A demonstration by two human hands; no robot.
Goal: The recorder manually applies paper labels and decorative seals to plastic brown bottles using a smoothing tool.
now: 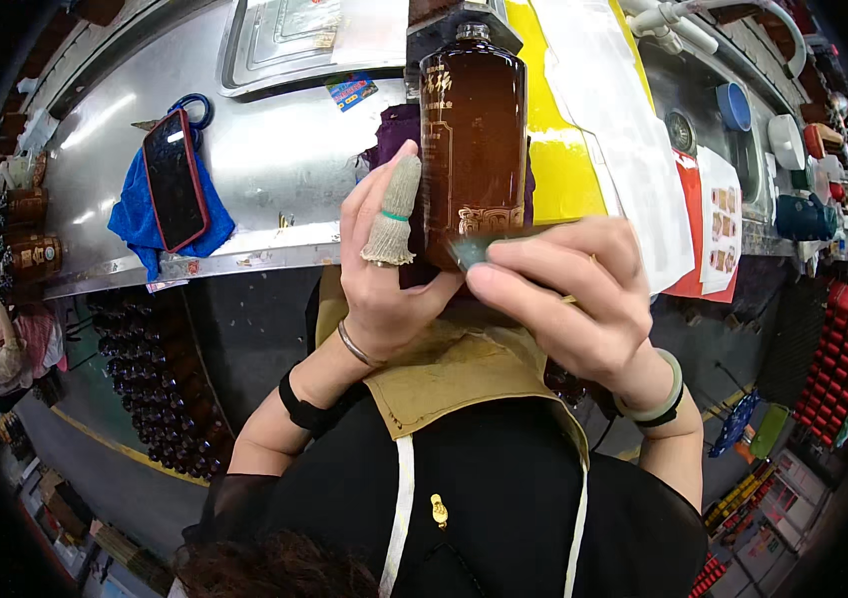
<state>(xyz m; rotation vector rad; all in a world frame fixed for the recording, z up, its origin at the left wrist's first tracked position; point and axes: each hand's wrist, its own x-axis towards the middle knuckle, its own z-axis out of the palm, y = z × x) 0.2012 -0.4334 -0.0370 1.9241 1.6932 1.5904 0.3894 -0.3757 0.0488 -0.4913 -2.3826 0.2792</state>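
Note:
A brown glass bottle (474,140) with gold lettering and a gold pattern lies on the bench, its neck pointing away from me. My left hand (379,274) holds its left side near the base, with the thumb by the bottom edge. A knitted finger cover (391,227) with a green band sits on one left finger. Pinched in my right hand (583,294) is a small greenish flat piece (468,251), slightly blurred, against the bottle's lower end. What it is exactly cannot be made out. Purple cloth (396,135) shows beside the bottle.
To the left, a phone (172,179) rests on a blue cloth (130,221), with blue-handled scissors (201,108) behind. A metal tray (236,60) stands farther back. White sheets (603,110) cover a yellow surface (558,149) at right. Several dark bottles (160,389) stand below the bench.

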